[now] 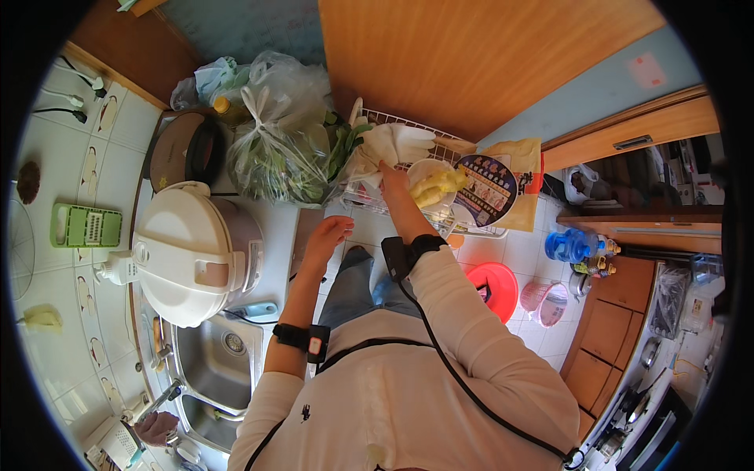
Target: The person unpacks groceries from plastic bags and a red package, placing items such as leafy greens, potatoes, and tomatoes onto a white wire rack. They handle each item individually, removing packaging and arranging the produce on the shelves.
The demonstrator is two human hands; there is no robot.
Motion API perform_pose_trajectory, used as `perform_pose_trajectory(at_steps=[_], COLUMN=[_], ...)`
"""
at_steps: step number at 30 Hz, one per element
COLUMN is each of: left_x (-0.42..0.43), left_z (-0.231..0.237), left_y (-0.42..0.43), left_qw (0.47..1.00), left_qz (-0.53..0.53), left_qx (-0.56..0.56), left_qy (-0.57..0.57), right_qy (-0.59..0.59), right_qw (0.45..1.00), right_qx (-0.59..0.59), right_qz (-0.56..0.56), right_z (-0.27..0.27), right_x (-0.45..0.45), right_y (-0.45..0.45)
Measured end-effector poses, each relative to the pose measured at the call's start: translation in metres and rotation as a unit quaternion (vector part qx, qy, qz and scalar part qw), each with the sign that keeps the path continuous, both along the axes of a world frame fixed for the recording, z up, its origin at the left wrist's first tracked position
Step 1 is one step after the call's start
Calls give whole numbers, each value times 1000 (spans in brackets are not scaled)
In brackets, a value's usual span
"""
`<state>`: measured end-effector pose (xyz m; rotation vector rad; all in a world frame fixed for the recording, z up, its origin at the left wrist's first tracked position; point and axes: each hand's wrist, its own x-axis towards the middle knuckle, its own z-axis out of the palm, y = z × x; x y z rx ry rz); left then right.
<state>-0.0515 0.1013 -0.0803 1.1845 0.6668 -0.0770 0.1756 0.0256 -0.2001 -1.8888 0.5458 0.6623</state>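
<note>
My right hand reaches to a white wire rack, at a pale cloth or glove; its fingertips are partly hidden, so its grip cannot be told. White rubber gloves lie on the rack just beyond it. To the right are a yellow crumpled item in a pale bowl, a round dark printed fan or disc and a yellow paper bag. My left hand, empty with fingers slightly bent, hovers between the counter and the rack. Beyond it is a clear plastic bag of leafy greens.
At left, a white electric cooker stands on the counter by a double steel sink. A red basin, a pink basket and blue water bottles are on the floor at right. Wooden cabinets line the far right.
</note>
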Motion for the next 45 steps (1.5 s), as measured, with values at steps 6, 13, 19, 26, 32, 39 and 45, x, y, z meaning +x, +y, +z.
perform_pose_trajectory(at_steps=[6,13,19,26,32,39,45], left_x=[21,31,35,36,5,-68,-105], left_z=[-3,9,8,-3,-1,-7,-18], left_y=[12,19,24,27,-7,-106,-176], left_qw=[1000,999,998,999,999,977,924], left_qz=[-6,43,46,24,47,207,293], left_qx=[-22,-16,-22,9,-10,-32,-199], left_qy=[-5,-23,-30,-24,-23,40,145], right_qy=[-136,-299,-340,-325,-340,-407,-418], right_qw=[943,950,916,880,839,721,742], right_qx=[-304,-30,146,190,162,6,-74], right_qz=[-9,89,152,289,392,561,518], right_z=[14,63,118,192,237,255,203], right_x=[-12,-14,-25,-59,-103,-172,-221], right_y=[31,-7,-52,-114,-150,-201,-209])
